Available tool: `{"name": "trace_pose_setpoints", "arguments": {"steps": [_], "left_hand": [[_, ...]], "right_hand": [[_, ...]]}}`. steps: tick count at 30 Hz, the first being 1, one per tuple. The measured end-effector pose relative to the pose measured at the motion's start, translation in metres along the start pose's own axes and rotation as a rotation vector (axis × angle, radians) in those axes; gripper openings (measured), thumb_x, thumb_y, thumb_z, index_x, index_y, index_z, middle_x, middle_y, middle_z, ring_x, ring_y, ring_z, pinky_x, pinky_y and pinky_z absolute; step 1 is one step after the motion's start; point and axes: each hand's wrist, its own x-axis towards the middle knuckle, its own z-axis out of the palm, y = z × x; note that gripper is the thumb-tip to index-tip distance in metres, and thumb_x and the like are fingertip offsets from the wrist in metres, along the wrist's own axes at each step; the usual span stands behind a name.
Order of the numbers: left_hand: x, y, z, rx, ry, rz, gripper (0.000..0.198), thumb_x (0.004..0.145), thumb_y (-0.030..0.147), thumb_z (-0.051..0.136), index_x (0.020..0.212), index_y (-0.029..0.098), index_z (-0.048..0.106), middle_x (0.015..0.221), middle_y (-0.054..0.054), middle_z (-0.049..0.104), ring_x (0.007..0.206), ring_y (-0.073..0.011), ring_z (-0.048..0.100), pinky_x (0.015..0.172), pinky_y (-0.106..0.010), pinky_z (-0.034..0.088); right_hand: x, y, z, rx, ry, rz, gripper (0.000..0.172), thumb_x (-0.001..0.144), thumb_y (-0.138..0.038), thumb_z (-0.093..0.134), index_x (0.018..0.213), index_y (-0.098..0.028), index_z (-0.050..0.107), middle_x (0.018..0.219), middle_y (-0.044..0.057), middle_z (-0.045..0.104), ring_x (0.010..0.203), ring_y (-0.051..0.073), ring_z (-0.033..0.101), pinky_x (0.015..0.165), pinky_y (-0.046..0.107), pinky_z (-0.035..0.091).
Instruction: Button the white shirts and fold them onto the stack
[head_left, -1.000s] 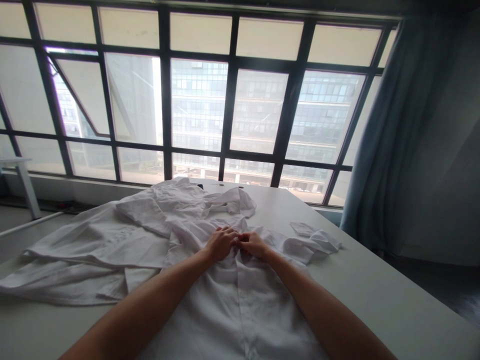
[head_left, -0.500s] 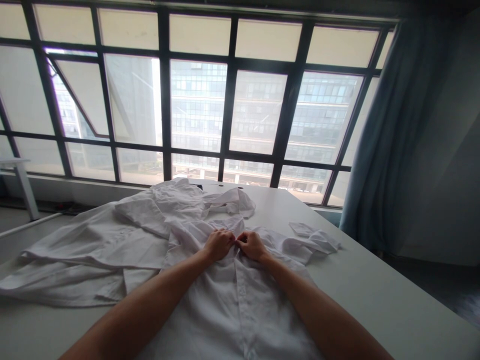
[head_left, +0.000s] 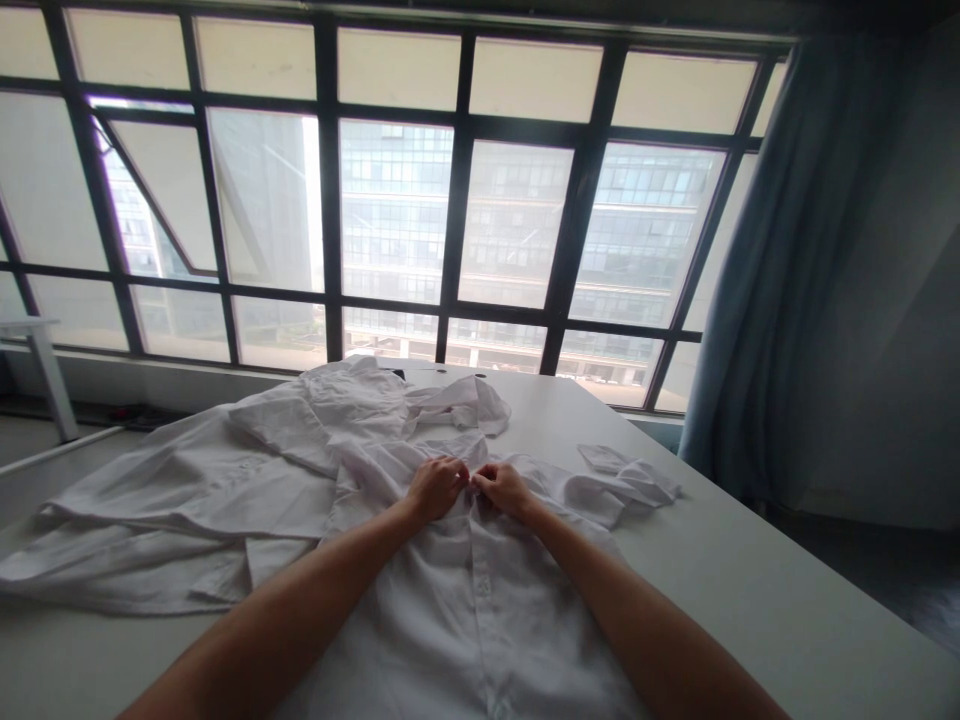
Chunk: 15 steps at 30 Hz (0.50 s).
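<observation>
A white button-up shirt (head_left: 442, 620) lies on the table with its front facing up and its hem toward me. Its button strip runs down the middle, below my hands. My left hand (head_left: 439, 487) pinches the cloth at the upper part of that strip. Right beside it, my right hand (head_left: 501, 488) is closed on the strip's other side, fingertips almost meeting the left ones. Any button between the fingers is too small to make out. One sleeve (head_left: 622, 485) stretches out to the right, its cuff bent over.
Another white shirt (head_left: 202, 480) lies crumpled on the left half of the white table (head_left: 750, 590). Windows (head_left: 397, 210) stand behind the far edge. A blue-grey curtain (head_left: 780, 300) hangs at the right. A second table's leg (head_left: 52, 385) shows at far left.
My fingers have shifted very slightly at the button strip, the left fingertips lifting a little. Both shirts and my arms stay in almost the same place.
</observation>
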Motion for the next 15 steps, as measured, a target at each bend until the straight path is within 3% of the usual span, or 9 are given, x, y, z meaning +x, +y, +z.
{"name": "trace_pose_setpoints", "arguments": {"steps": [2,6,15], "left_hand": [[-0.0006,0.0004,-0.0019,-0.005,0.026,0.042,0.015,0.091,0.015,0.056,0.089,0.019,0.07,0.099,-0.008,0.07,0.099,-0.0227,0.062,0.089,-0.035,0.047],[-0.0019,0.0017,-0.0045,0.032,0.084,0.056,0.017,0.09,0.014,0.056,0.09,0.021,0.071,0.105,-0.008,0.067,0.105,-0.024,0.058,0.091,-0.037,0.046],[-0.0003,-0.0031,0.0036,0.049,0.012,-0.001,0.022,0.085,0.011,0.056,0.086,0.018,0.076,0.096,-0.009,0.071,0.093,-0.0234,0.066,0.086,-0.035,0.049]], "right_hand": [[0.0,-0.0007,-0.0006,-0.025,0.028,-0.084,0.013,0.08,-0.02,0.061,0.08,-0.014,0.073,0.066,0.001,0.069,0.057,0.011,0.057,0.054,0.02,0.042],[-0.0002,-0.0005,-0.0033,-0.048,-0.048,-0.193,0.018,0.08,-0.023,0.058,0.081,-0.016,0.074,0.07,0.001,0.071,0.062,0.013,0.058,0.061,0.022,0.044],[0.0028,0.004,0.0006,-0.11,-0.002,-0.086,0.019,0.082,-0.023,0.058,0.075,-0.015,0.073,0.064,0.002,0.068,0.057,0.013,0.056,0.055,0.022,0.041]]}}
